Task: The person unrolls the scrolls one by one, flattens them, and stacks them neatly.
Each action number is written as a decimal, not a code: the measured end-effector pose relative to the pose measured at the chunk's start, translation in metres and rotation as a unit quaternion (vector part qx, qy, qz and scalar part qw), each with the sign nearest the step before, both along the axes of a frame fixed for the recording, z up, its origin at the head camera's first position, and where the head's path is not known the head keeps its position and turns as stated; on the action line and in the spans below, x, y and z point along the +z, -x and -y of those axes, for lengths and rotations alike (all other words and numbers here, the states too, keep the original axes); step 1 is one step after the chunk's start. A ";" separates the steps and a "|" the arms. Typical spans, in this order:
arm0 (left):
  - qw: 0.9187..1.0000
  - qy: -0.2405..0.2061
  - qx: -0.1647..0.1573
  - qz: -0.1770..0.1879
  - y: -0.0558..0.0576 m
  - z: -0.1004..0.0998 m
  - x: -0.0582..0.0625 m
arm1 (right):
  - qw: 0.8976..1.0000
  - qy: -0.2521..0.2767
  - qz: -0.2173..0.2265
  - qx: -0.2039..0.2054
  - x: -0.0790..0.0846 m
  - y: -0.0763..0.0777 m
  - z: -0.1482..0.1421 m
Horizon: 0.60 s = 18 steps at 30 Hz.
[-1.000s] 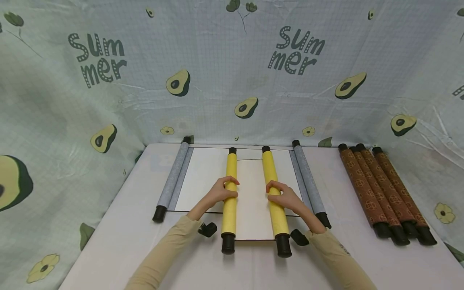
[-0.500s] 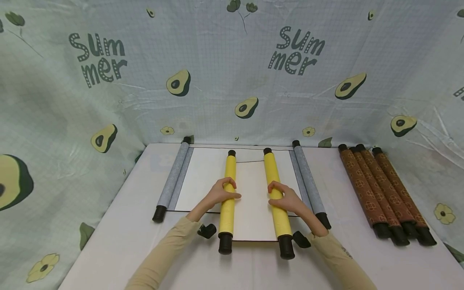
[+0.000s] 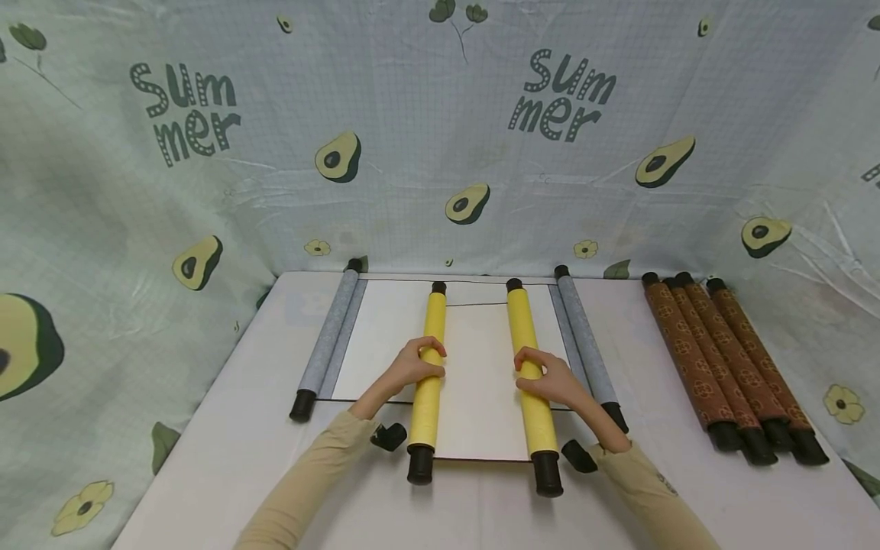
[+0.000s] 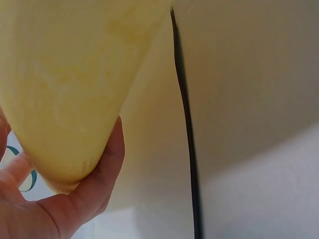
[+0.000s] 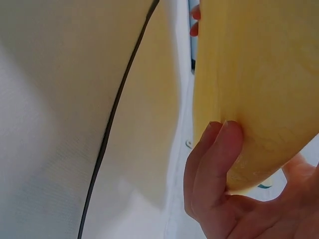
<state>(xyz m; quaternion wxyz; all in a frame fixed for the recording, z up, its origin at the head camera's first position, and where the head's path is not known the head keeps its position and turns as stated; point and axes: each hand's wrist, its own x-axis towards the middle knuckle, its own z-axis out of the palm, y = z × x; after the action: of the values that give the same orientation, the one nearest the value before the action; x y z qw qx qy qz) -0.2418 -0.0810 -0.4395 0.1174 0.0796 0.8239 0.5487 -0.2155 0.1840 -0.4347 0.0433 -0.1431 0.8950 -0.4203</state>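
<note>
A yellow scroll (image 3: 426, 416) with black end caps is partly unrolled, its white paper (image 3: 477, 382) spanning two rolls. In the head view my left hand (image 3: 412, 363) grips the left roll, and my right hand (image 3: 553, 378) grips the right roll (image 3: 538, 420). Close up in the left wrist view, fingers (image 4: 97, 186) curl around the yellow covering (image 4: 70, 89). Likewise in the right wrist view, fingers (image 5: 212, 172) wrap the roll (image 5: 269, 89). Beneath the yellow scroll lies an unrolled grey-blue scroll (image 3: 328, 340), its middle partly hidden.
Several brown patterned scrolls (image 3: 701, 374) lie rolled up side by side on the right of the white table (image 3: 227, 473). A cloth printed with avocados (image 3: 412, 99) hangs behind and at both sides. Black wrist cameras (image 3: 389, 437) sit beneath the forearms.
The two yellow rolls have moved apart, the left one slightly left and the right one further right. More white paper shows between them. Both hands have kept their grip.
</note>
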 end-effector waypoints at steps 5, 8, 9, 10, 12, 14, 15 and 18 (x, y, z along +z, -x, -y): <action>1.000 0.005 0.001 0.000 -0.001 0.002 0.001 | 1.000 -0.004 0.012 0.003 0.002 -0.004 -0.001; 1.000 0.002 0.005 0.007 -0.002 0.003 0.002 | 1.000 -0.007 0.013 0.006 0.002 -0.005 -0.002; 1.000 0.000 0.004 0.009 -0.002 0.004 0.001 | 1.000 -0.008 0.013 0.006 0.003 -0.005 -0.002; 1.000 -0.001 0.003 0.011 -0.002 0.004 0.001 | 1.000 -0.006 0.012 0.008 0.002 -0.006 -0.002; 1.000 -0.001 0.002 0.010 -0.001 0.005 0.000 | 1.000 -0.004 0.008 0.010 0.003 -0.005 -0.002; 1.000 0.000 -0.001 0.007 0.000 0.005 0.000 | 1.000 -0.002 0.002 0.014 0.002 -0.005 -0.003; 1.000 0.000 -0.002 0.007 0.000 0.005 0.000 | 1.000 -0.002 -0.002 0.016 0.002 -0.004 -0.004; 1.000 -0.001 -0.002 0.010 0.001 0.006 0.000 | 1.000 -0.004 -0.007 0.015 0.000 -0.002 -0.006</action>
<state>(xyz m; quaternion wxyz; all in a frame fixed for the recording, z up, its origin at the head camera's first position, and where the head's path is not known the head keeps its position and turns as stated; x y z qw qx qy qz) -0.2428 -0.0874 -0.4397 0.1264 0.0765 0.8218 0.5503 -0.2135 0.1896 -0.4342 0.0443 -0.1592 0.8945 -0.4153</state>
